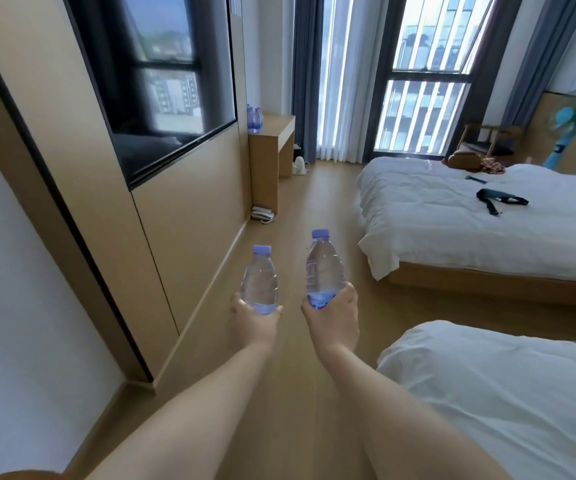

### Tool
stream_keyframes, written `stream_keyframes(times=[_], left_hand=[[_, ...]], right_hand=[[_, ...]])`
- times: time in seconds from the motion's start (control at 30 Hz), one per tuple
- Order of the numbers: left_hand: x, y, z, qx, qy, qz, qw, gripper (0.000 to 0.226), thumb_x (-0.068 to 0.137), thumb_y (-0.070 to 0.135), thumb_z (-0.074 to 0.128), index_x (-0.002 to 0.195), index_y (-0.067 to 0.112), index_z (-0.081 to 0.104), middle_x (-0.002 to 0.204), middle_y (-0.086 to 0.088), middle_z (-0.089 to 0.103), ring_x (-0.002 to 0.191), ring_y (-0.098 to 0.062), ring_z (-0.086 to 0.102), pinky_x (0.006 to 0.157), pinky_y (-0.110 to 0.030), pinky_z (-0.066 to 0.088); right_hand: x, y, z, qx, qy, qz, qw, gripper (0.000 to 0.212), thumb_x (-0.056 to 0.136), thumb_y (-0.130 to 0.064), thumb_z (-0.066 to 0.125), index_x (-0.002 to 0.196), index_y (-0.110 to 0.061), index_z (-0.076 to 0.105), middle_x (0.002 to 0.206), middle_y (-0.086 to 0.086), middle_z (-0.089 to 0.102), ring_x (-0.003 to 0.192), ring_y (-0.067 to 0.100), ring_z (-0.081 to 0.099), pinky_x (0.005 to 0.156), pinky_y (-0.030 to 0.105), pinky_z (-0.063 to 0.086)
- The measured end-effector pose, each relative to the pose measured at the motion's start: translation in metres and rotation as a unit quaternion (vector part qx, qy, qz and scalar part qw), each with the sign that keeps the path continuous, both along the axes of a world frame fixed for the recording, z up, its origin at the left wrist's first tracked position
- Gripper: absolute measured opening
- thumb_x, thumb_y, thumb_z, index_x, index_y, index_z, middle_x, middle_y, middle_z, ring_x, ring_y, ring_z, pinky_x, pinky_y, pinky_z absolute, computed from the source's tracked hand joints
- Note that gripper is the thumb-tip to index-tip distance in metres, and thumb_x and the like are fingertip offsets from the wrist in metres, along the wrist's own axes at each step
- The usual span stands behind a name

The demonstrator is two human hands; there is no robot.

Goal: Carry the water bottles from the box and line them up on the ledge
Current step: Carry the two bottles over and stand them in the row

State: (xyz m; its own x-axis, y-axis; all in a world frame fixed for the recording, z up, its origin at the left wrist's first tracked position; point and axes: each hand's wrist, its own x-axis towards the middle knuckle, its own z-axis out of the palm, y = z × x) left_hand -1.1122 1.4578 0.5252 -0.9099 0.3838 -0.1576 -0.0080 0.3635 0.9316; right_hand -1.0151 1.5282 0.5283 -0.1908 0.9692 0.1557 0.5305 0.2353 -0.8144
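Note:
I hold two clear water bottles with lilac caps upright in front of me, above the wooden floor. My left hand [256,322] grips the base of the left bottle [259,282]. My right hand [335,315] grips the base of the right bottle [324,268], which sits slightly higher. Far ahead, a wooden ledge [276,128] juts out from the left wall, and a few more lilac-capped bottles [254,118] stand on it close to the wall. No box is in view.
A dark wall screen [161,81] hangs on the left wall. Two white beds stand at right, the far bed [452,230] with a black strap on it and the near bed [487,393]. A wooden aisle [314,202] runs between wall and beds. A phone [262,213] lies on the floor by the ledge.

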Motion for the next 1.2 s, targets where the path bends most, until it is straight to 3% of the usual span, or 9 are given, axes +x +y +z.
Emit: stream_keyframes(times=[0.17,0.53,0.8,1.2], left_hand=[[-0.067,0.086,-0.007,-0.032,0.026,0.041,0.998,0.070,0.069,0.034,0.082,0.121,0.006,0.045,0.122,-0.013,0.057,0.110,-0.034,0.058,0.093,-0.046,0.048],[-0.246,0.287,-0.005,-0.108,0.048,0.019,0.993,0.072,0.070,0.037,0.082,0.123,0.005,0.045,0.125,-0.014,0.056,0.115,-0.036,0.055,0.093,-0.045,0.047],[-0.309,0.416,-0.016,-0.138,0.054,-0.023,0.989,0.079,0.071,0.037,0.081,0.131,0.007,0.040,0.128,-0.013,0.055,0.116,-0.035,0.054,0.093,-0.047,0.046],[-0.407,0.676,-0.003,-0.121,0.041,0.005,0.992,0.070,0.071,0.038,0.080,0.121,0.007,0.042,0.123,-0.014,0.058,0.113,-0.035,0.056,0.091,-0.045,0.049]], right_hand=[[-0.065,0.085,-0.012,0.015,-0.028,0.009,0.999,0.079,0.082,-0.047,0.066,0.142,-0.011,0.031,0.140,0.002,0.044,0.126,0.023,0.046,0.095,0.042,0.046],[-0.230,0.273,-0.028,-0.023,-0.061,-0.033,0.997,0.079,0.079,-0.049,0.066,0.140,-0.012,0.033,0.137,0.002,0.047,0.122,0.023,0.049,0.089,0.038,0.046],[-0.307,0.402,-0.036,-0.028,-0.082,-0.027,0.996,0.081,0.080,-0.050,0.066,0.142,-0.011,0.030,0.138,0.002,0.045,0.124,0.022,0.048,0.090,0.037,0.046],[-0.424,0.658,-0.026,-0.047,-0.047,0.001,0.998,0.086,0.081,-0.047,0.066,0.146,-0.010,0.026,0.148,0.003,0.038,0.133,0.023,0.041,0.097,0.038,0.042]])
